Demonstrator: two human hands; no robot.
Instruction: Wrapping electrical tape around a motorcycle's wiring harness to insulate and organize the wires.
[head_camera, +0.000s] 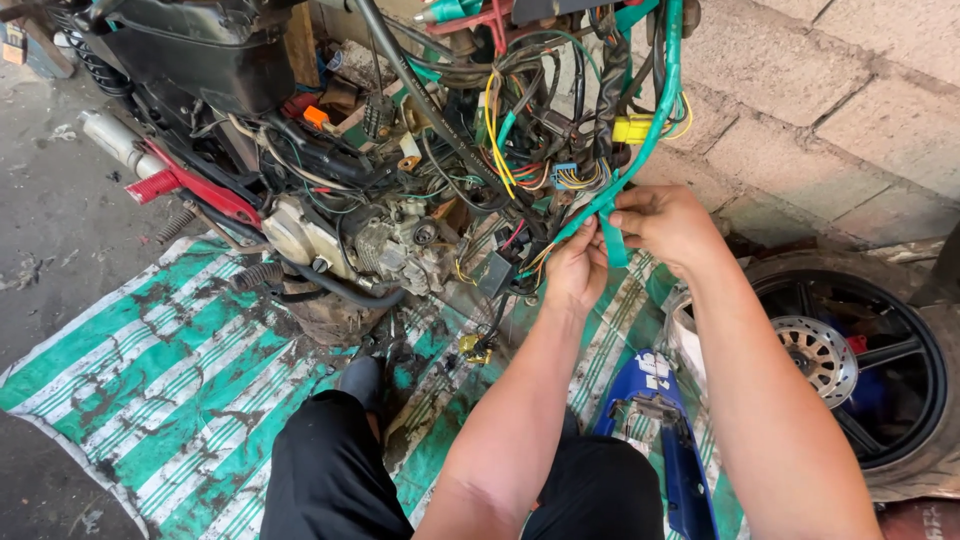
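Nearest, the person's knees sit over a green-striped mat (150, 370) on the floor, with a blue panel (660, 420) between the forearms and a wheel (850, 370) just to the right.

Beyond that, both hands meet at a green tape (640, 150) wound around the wire bundle. The left hand (575, 270) is closed around the lower part of the bundle, fingers curled tight, so its grip is shut on wires and tape together. The right hand (665, 222) pinches the tape's loose end (614, 245) between thumb and fingers, a narrow grip, with the tail hanging down between the hands.

To do this well, I'd judge the tape should stay taut and each turn overlap the last, with the left hand keeping the wires bunched so none stray.

Farther off, the stripped engine (350, 240) sits left of the hands, loose coloured wires (510, 150) and a yellow plug (632, 128) above, and a block wall (840, 110) behind.
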